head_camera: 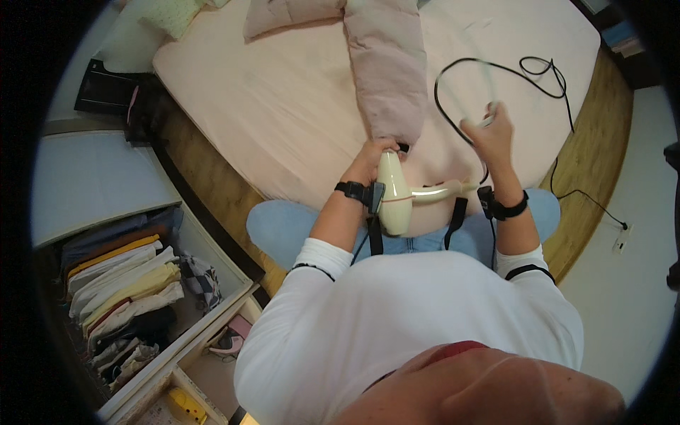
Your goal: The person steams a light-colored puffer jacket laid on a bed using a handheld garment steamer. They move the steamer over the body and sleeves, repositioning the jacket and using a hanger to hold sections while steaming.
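A cream hair dryer (394, 196) lies in front of my body, its narrow end towards the open end of a pink padded sleeve or leg (390, 79). My left hand (374, 159) grips the fabric's end around the dryer's narrow end. A small black part (404, 147) shows at that opening; I cannot tell what it belongs to. The dryer's handle points right, and a black cord (494, 64) loops from it across the bed. Above the cord, my right hand (491, 133) is closed on a thin pale object (487, 121), blurred and too faint to identify.
The pink-sheeted bed (276, 106) fills the area ahead. On the right, a black plug (625, 226) sits in a wall outlet (620, 240). To my left stands an open wardrobe with hanging clothes (127, 281); below are open drawers (199, 390). Wooden floor (595, 159) borders the bed.
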`<action>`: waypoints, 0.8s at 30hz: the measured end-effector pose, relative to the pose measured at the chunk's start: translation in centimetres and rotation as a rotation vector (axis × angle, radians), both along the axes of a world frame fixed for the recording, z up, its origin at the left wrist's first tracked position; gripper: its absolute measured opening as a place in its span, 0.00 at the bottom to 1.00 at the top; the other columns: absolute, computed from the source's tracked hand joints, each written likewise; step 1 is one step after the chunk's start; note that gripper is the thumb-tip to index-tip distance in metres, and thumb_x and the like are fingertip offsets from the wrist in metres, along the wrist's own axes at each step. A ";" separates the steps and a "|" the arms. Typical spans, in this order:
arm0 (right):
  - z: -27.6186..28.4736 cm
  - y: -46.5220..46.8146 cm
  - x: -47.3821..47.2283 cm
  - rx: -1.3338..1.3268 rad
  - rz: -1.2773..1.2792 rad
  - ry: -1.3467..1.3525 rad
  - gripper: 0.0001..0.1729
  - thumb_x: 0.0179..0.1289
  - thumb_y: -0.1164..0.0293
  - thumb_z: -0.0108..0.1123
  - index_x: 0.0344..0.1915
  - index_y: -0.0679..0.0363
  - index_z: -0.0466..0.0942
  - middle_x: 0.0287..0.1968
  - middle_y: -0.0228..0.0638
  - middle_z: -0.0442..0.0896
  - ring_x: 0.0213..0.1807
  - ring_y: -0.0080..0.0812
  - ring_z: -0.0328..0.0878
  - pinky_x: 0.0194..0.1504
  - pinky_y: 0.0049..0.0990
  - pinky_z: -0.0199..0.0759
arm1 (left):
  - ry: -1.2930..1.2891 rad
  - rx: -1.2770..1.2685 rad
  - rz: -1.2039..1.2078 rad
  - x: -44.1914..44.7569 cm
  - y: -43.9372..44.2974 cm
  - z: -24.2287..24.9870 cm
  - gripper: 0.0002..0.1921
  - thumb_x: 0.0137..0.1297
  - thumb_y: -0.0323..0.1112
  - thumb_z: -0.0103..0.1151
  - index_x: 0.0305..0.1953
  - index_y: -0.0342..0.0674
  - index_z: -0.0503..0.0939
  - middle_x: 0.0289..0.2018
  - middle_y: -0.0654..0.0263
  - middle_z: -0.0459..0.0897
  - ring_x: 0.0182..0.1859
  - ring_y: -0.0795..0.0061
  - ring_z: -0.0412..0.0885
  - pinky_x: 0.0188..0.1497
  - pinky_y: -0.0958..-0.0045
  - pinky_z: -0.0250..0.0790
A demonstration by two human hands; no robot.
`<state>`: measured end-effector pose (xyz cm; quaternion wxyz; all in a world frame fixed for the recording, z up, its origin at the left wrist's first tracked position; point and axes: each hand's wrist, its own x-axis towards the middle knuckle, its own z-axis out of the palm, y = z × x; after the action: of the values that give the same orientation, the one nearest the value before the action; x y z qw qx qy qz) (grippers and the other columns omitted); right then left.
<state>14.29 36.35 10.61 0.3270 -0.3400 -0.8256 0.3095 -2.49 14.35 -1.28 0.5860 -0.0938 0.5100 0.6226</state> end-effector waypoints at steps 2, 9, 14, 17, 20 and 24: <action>0.5 -0.4 1.3 -0.290 -0.003 0.185 0.33 0.45 0.63 0.81 0.44 0.67 0.71 0.32 0.42 0.78 0.34 0.31 0.74 0.37 0.31 0.74 | 0.014 -0.009 -0.003 -0.1 0.1 0.2 0.11 0.62 0.32 0.62 0.42 0.32 0.81 0.32 0.55 0.87 0.32 0.63 0.86 0.35 0.63 0.81; 0.2 -2.8 4.1 -0.311 0.161 -0.548 0.32 0.48 0.56 0.79 0.43 0.65 0.73 0.37 0.51 0.82 0.38 0.48 0.84 0.41 0.41 0.79 | 0.114 -0.023 -0.017 0.5 -0.4 0.4 0.11 0.63 0.32 0.62 0.42 0.31 0.82 0.32 0.56 0.87 0.31 0.64 0.85 0.35 0.61 0.80; -0.4 -1.7 4.9 -0.307 -0.004 0.230 0.31 0.46 0.66 0.81 0.43 0.63 0.70 0.29 0.35 0.73 0.32 0.25 0.73 0.34 0.26 0.70 | 0.043 -0.032 -0.058 0.2 -0.6 0.6 0.12 0.63 0.32 0.61 0.43 0.29 0.82 0.33 0.55 0.88 0.31 0.64 0.85 0.35 0.61 0.82; -1.2 -1.5 4.5 -0.111 0.173 -0.176 0.33 0.47 0.61 0.81 0.46 0.64 0.70 0.28 0.39 0.74 0.27 0.37 0.72 0.35 0.34 0.75 | 0.082 -0.012 -0.036 0.2 -0.4 0.7 0.12 0.63 0.33 0.61 0.42 0.29 0.83 0.33 0.55 0.88 0.30 0.64 0.85 0.34 0.61 0.82; -1.8 -1.0 4.3 -0.154 0.187 -0.447 0.33 0.46 0.59 0.80 0.43 0.64 0.69 0.27 0.42 0.73 0.26 0.43 0.71 0.35 0.38 0.75 | 0.121 0.009 -0.023 0.6 -0.4 0.7 0.12 0.63 0.33 0.62 0.41 0.29 0.83 0.33 0.56 0.88 0.30 0.64 0.85 0.33 0.62 0.82; -2.0 -0.7 3.7 -0.277 0.060 0.122 0.32 0.45 0.66 0.81 0.40 0.63 0.66 0.27 0.34 0.72 0.27 0.34 0.72 0.33 0.33 0.72 | 0.034 -0.058 -0.014 0.6 -0.8 0.7 0.11 0.62 0.33 0.62 0.40 0.31 0.83 0.31 0.57 0.87 0.29 0.65 0.84 0.33 0.62 0.82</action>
<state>18.01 35.63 8.60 0.3170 -0.3379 -0.7633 0.4502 -1.89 13.60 -0.59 0.5786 -0.0966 0.5386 0.6049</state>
